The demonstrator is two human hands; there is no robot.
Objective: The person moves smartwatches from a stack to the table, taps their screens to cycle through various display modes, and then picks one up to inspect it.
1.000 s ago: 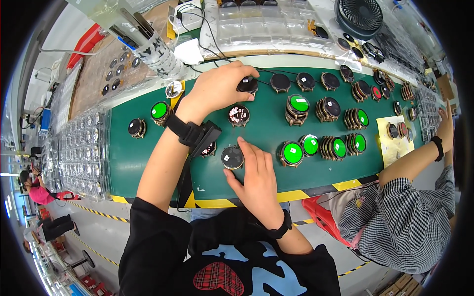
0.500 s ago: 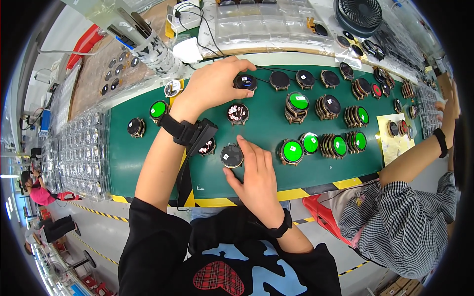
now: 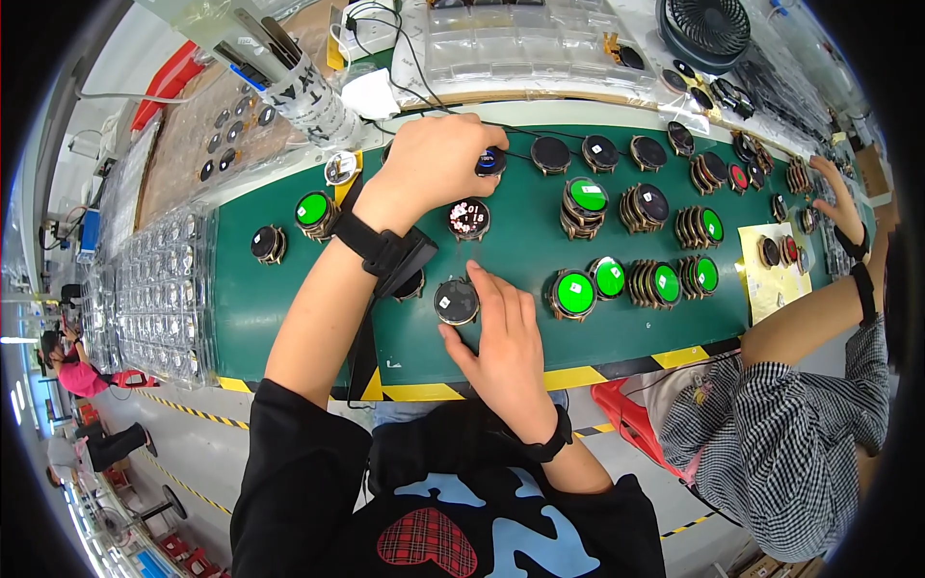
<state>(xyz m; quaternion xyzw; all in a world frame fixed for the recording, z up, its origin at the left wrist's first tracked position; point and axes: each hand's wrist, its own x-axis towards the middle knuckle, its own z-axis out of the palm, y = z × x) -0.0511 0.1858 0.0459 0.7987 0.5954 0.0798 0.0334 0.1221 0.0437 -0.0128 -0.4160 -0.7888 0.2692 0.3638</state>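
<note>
My left hand (image 3: 438, 162) reaches to the back of the green mat, its fingers curled round the edge of a strapless smartwatch (image 3: 489, 162) with a lit blue mark on its dark screen. Just in front of that hand lies a smartwatch with a lit flowered face (image 3: 468, 219). My right hand (image 3: 506, 337) rests nearer me, fingers stretched and thumb apart, beside a dark-screened smartwatch (image 3: 456, 302) with a small white label. Thumb and forefinger lie along that watch's edge. Another watch (image 3: 410, 286) is partly hidden under the black device on my left wrist.
Stacks of watches with green screens (image 3: 575, 294) stand to the right on the mat (image 3: 617, 337). Clear plastic trays (image 3: 154, 299) are at the left. A co-worker's hand (image 3: 840, 202) is at the far right, past a yellow sheet (image 3: 771, 270). Cables and a black fan (image 3: 703, 34) lie behind.
My left hand has shifted slightly right, with its fingers curled further over the watch. My right hand stays put. The co-worker's hand has come forward near the watches at the far right.
</note>
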